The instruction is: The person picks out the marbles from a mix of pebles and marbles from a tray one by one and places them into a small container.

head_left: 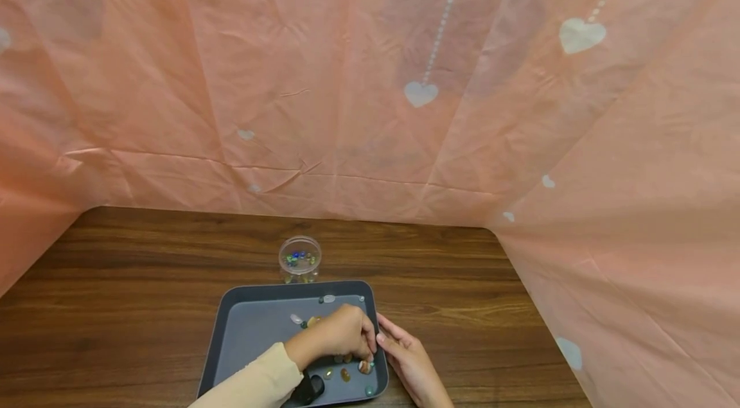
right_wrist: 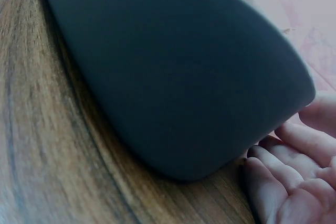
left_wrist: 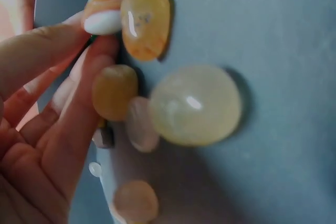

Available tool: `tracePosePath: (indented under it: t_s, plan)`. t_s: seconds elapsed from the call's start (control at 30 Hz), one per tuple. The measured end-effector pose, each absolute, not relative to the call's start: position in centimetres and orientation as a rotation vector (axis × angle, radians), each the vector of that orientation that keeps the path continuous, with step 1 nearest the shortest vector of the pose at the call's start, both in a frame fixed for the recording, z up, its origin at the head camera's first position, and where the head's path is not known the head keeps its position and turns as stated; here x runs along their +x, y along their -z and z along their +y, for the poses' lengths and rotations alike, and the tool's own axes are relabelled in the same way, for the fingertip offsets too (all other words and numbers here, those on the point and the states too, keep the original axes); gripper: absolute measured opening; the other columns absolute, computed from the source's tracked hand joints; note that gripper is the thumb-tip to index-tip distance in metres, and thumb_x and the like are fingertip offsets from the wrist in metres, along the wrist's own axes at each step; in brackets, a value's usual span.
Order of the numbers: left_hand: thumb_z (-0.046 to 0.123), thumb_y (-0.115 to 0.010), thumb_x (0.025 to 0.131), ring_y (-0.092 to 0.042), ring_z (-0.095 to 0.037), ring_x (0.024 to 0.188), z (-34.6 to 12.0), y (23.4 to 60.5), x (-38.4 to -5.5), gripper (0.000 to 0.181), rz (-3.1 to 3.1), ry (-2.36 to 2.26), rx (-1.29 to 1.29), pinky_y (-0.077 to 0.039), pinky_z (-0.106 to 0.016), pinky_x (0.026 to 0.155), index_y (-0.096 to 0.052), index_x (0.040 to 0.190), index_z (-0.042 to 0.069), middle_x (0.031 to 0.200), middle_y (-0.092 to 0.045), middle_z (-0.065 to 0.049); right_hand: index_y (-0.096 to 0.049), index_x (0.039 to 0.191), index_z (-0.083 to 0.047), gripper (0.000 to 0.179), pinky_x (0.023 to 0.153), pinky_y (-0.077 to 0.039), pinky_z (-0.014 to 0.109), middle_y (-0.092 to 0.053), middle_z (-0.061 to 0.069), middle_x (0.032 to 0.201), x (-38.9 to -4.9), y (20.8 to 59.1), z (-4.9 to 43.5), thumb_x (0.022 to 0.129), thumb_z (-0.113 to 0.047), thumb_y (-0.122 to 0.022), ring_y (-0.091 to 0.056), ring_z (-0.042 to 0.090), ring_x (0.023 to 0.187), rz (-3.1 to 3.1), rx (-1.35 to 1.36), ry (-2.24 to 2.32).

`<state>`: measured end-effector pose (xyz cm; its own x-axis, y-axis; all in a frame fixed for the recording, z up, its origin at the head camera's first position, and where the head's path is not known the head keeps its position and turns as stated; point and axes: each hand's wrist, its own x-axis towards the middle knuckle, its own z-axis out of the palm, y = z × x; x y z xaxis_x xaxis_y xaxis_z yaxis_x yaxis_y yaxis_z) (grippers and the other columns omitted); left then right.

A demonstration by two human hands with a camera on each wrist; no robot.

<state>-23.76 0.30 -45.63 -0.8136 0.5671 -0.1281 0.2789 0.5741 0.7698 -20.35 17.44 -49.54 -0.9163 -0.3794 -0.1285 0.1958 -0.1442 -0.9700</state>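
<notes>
My left hand (head_left: pixel 341 331) reaches into a grey tray (head_left: pixel 254 295), fingers bent down at its right side among polished stones. Thumb and finger tips come together there, with a sliver of a small green stone (left_wrist: pixel 93 38) showing between them. An orange-and-white banded stone (left_wrist: pixel 107 1) lies against the fingertips, beside a yellow-orange stone (left_wrist: pixel 147 23). A large pale yellow stone (left_wrist: pixel 195 106) lies farther inside the tray. My right hand (head_left: pixel 410 360) is at the tray's right outer wall, fairly straight fingers against it, thumb tip by the rim.
Behind the tray stands a clear round jar (head_left: pixel 300 255) showing blue and green pieces. Other stones, including a brown one (head_left: pixel 345 374) and a teal one (head_left: pixel 369 390), lie in the tray. Pink heart-printed sheeting (head_left: pixel 341 106) surrounds the wooden table (head_left: pixel 144 266) at back and sides.
</notes>
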Motion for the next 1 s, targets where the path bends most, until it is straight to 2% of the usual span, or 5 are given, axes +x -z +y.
tracePosePath:
  t_s: [0.2,0.47,0.7,0.87,1.0]
  plan:
    - [0.012,-0.080,0.065,-0.039,0.000,0.029,0.7,44.9,-23.3,0.025,2.542,-0.988,0.696,-0.032,-0.016,0.030,-0.060,0.052,0.020,0.040,-0.046,0.014,-0.028,0.141,0.006,0.056,0.098,-0.037,0.015,-0.029,0.021,0.146,-20.4,49.7,17.4,0.096,-0.019,-0.050,-0.044,0.001,0.122,1.753,-0.223,2.122]
    - [0.012,-0.083,0.058,-0.038,0.003,0.035,1.4,44.4,-22.9,0.029,2.662,-0.838,0.782,-0.033,-0.015,0.039,-0.057,0.047,0.019,0.039,-0.045,0.016,-0.032,0.141,0.003,0.057,0.097,-0.037,0.014,-0.036,0.017,0.145,-20.4,49.6,17.4,0.094,-0.022,-0.053,-0.045,0.002,0.121,1.776,-0.201,2.105]
    - [0.004,-0.078,0.060,-0.035,0.003,0.029,1.2,44.2,-22.9,0.028,2.630,-0.882,0.745,-0.032,-0.015,0.030,-0.058,0.049,0.020,0.039,-0.044,0.016,-0.031,0.141,0.004,0.057,0.097,-0.037,0.014,-0.030,0.020,0.147,-20.4,49.7,17.4,0.095,-0.020,-0.053,-0.043,0.002,0.123,1.774,-0.212,2.111]
    - [0.001,-0.075,0.062,-0.039,-0.001,0.029,0.7,44.4,-23.1,0.020,2.499,-0.999,0.666,-0.035,-0.018,0.030,-0.065,0.055,0.017,0.041,-0.050,0.012,-0.030,0.141,0.005,0.056,0.097,-0.038,0.015,-0.029,0.022,0.146,-20.4,49.6,17.4,0.095,-0.019,-0.051,-0.042,0.003,0.124,1.759,-0.212,2.117]
    - [0.001,-0.075,0.063,-0.048,-0.003,0.039,-0.4,45.2,-23.8,0.010,2.351,-1.193,0.625,-0.040,-0.018,0.039,-0.073,0.065,0.011,0.051,-0.062,0.009,-0.029,0.141,0.006,0.055,0.096,-0.040,0.017,-0.033,0.023,0.144,-20.4,49.7,17.4,0.095,-0.016,-0.050,-0.046,0.006,0.122,1.736,-0.219,2.126]
